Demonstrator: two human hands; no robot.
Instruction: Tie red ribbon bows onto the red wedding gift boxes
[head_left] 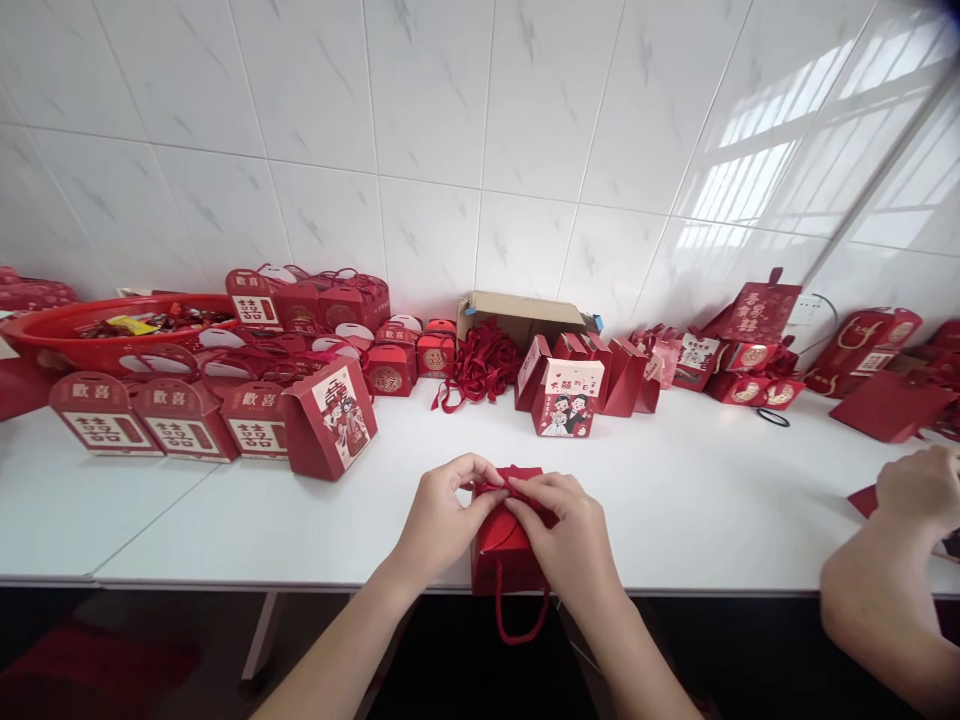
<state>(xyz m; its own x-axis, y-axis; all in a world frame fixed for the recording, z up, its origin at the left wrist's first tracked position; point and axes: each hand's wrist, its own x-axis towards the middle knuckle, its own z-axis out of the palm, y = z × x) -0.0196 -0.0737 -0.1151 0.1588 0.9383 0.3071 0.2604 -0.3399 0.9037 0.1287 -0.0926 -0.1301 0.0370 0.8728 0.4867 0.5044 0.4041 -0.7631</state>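
Note:
A small red gift box point(501, 575) stands at the table's front edge, its red cord handle point(523, 638) hanging over the side towards me. My left hand point(459, 510) is at the left of the box top, thumb and forefinger pinched on a red ribbon point(513, 484). From the right, my right hand point(564, 515) pinches the same ribbon, its fingertips almost meeting the left ones. The fingers partly cover the ribbon and the box top, so the exact shape of the ribbon is hidden.
Rows of red gift boxes point(180, 420) stand on the left by a red basin point(52, 330) of sweets. Loose red ribbons point(487, 360) spill before a cardboard box point(525, 308). A couple-printed box point(568, 400) stands ahead. A co-worker's arm point(885, 590) reaches in at right.

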